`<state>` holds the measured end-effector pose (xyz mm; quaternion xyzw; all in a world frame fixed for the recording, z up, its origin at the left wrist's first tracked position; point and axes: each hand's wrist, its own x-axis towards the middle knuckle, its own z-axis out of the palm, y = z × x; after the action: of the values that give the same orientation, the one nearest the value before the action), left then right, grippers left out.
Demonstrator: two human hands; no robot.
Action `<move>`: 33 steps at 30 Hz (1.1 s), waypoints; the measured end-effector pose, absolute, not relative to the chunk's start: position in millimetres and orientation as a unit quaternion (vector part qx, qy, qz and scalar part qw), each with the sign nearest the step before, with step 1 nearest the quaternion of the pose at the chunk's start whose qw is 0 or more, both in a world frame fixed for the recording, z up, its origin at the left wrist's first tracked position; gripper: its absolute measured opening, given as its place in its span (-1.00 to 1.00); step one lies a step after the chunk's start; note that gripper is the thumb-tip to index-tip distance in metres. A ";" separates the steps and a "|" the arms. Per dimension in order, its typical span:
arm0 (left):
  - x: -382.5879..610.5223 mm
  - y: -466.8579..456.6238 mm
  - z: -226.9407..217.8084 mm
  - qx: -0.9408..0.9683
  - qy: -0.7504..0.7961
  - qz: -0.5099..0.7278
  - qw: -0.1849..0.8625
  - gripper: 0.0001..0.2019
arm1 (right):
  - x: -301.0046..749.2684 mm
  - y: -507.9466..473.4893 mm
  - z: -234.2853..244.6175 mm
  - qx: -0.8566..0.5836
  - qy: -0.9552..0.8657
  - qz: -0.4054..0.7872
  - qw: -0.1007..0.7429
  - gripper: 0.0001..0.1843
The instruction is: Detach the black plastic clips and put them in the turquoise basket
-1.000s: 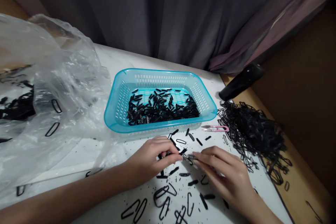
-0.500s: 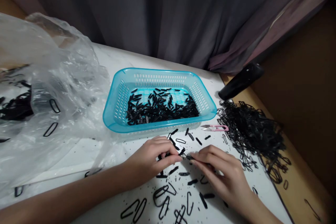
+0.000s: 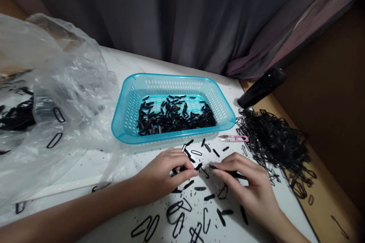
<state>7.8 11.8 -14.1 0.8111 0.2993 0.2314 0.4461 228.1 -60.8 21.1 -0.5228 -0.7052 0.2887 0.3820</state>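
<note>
My left hand (image 3: 168,172) rests on the white table (image 3: 119,64) with its fingers curled round a few small black pieces. My right hand (image 3: 245,184) lies just to the right, thumb and fingers pinched on a thin black tool (image 3: 230,174) that points left. The two hands are a short gap apart. Loose black loops (image 3: 178,220) and short black pieces (image 3: 209,197) lie scattered on the table below and between them. A turquoise slotted basket (image 3: 128,117) just beyond the hands holds many short black pieces (image 3: 173,115).
A crumpled clear plastic bag (image 3: 57,98) with black loops inside covers the left side. A tangled heap of black loops (image 3: 273,142) sits at the right, with pink snips (image 3: 235,138) beside it and a black object (image 3: 261,87) behind. Dark curtains hang at the back.
My hands have drawn slightly apart; the right hand has shifted a little to the right with the thin tool. The left hand has stayed in place.
</note>
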 end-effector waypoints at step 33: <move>6.6 14.6 -12.1 0.812 0.243 0.277 0.453 -0.86 | 218.9 -64.3 13.9 -0.526 -0.681 0.348 0.372 -0.89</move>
<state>6.6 14.6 -12.1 0.8119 0.2426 0.2772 0.4529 218.9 -64.3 13.9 -0.5262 -0.6805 0.3484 0.3723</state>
